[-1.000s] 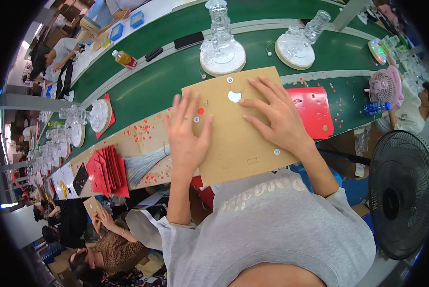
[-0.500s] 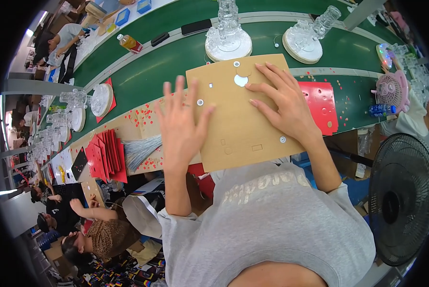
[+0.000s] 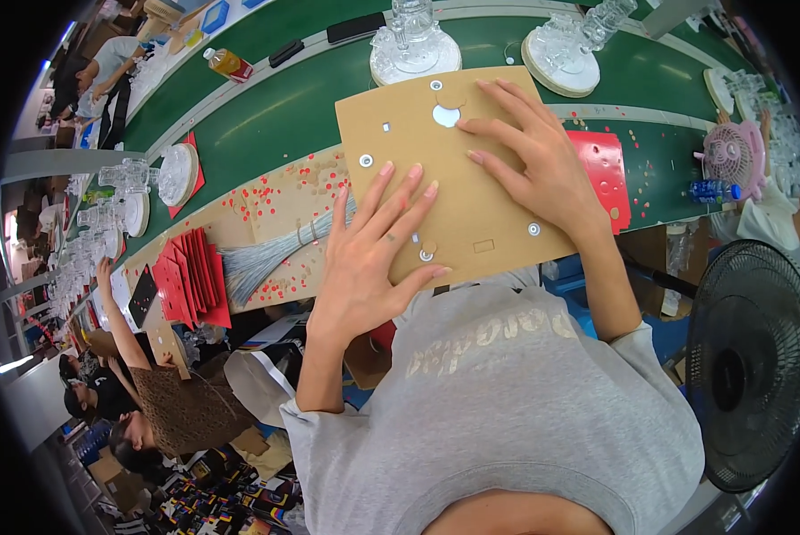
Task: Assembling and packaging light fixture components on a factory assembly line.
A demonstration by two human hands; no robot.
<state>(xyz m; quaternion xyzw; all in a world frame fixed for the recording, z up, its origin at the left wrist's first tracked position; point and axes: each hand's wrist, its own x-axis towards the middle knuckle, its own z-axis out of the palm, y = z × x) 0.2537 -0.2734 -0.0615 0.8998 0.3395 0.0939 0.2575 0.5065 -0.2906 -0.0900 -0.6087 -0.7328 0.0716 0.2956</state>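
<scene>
In front of my chest lies a tan cardboard panel [image 3: 471,201] with small cut-outs, a larger round hole near its far edge and silvery ringed fasteners showing through. My left hand [image 3: 364,254] rests on its near left part, fingers spread, with the thumb beside a small round cut-out that shows a ringed fastener. A flap of card partly covers the large hole [image 3: 446,115]. My right hand [image 3: 542,169] lies over the panel's right side, fingers spread and the index fingertip at that hole. Neither hand grasps anything.
Left of the panel lie a bundle of grey wires [image 3: 270,263] and a stack of red sheets [image 3: 190,278]. More red sheets [image 3: 598,178] lie right. Clear plastic assemblies on round bases [image 3: 415,55] stand beyond. A black fan [image 3: 747,374] is close right; co-workers sit left.
My left hand has come down onto the panel's near left part. Two small cut-outs there, closed before, now show openings. A co-worker on the left has stretched out an arm.
</scene>
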